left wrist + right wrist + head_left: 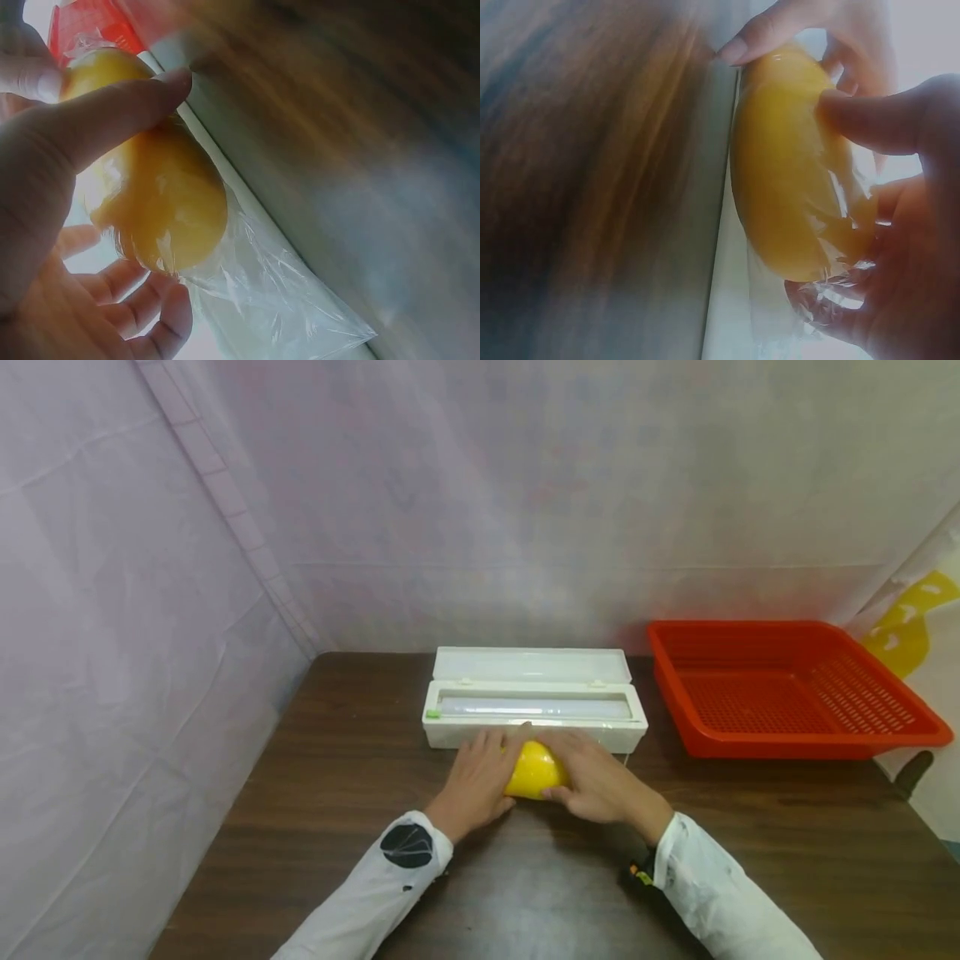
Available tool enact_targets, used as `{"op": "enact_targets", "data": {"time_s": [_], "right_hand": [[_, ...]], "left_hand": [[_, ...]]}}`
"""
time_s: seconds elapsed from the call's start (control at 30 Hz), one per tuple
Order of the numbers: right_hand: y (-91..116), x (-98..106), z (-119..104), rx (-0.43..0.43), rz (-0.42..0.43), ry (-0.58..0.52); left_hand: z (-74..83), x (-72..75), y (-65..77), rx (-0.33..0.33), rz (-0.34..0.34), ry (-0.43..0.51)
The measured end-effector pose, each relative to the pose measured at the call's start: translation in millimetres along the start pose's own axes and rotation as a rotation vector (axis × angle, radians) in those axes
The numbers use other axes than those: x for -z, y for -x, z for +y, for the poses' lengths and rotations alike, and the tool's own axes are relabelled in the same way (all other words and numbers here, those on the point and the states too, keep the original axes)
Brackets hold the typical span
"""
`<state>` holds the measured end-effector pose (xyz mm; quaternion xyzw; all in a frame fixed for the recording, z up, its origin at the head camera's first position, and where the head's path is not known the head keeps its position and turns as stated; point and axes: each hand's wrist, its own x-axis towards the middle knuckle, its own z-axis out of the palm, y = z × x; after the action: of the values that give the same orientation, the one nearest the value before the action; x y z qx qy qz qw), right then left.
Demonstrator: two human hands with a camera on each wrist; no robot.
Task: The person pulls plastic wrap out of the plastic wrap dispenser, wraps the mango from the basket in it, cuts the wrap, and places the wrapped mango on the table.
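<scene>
A smooth yellow fruit [535, 770], its exact kind unclear, is wrapped in clear cling film between both hands. From the left side, my left hand [474, 777] holds it, thumb across the near face and fingers curled behind. The right hand [600, 779] grips the other end, its thumb pressing on the skin in the right wrist view. A loose flap of cling film [270, 292] trails off one end in the left wrist view; crumpled film [821, 304] bunches by the right fingers. Just behind the hands stands a white cling film dispenser [600, 739], lid [532, 665] raised, a film roll [525, 707] inside.
A red plastic basket [780, 747] with perforated sides stands at the back right of the brown wooden table [315, 827]. White cloth sheets [487, 510] hang behind and to the left. A yellow patterned piece [907, 622] hangs at the far right.
</scene>
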<state>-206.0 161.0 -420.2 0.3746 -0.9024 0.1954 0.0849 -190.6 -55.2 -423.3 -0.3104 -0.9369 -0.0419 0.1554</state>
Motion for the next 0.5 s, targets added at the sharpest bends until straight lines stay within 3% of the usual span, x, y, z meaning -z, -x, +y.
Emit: {"op": "enact_targets", "data": {"time_s": [0.2,0.5], "right_hand": [[0.8,1.2,0.0,0.014,0.011,-0.019],[-1.7,2.2,1.6,0.060,0.023,-0.032]], "left_hand": [[-1.0,2.2,-0.8,-0.032,0.017,-0.077],[-4.1,5.8,-0.6,-0.057,0.027,-0.073]]}}
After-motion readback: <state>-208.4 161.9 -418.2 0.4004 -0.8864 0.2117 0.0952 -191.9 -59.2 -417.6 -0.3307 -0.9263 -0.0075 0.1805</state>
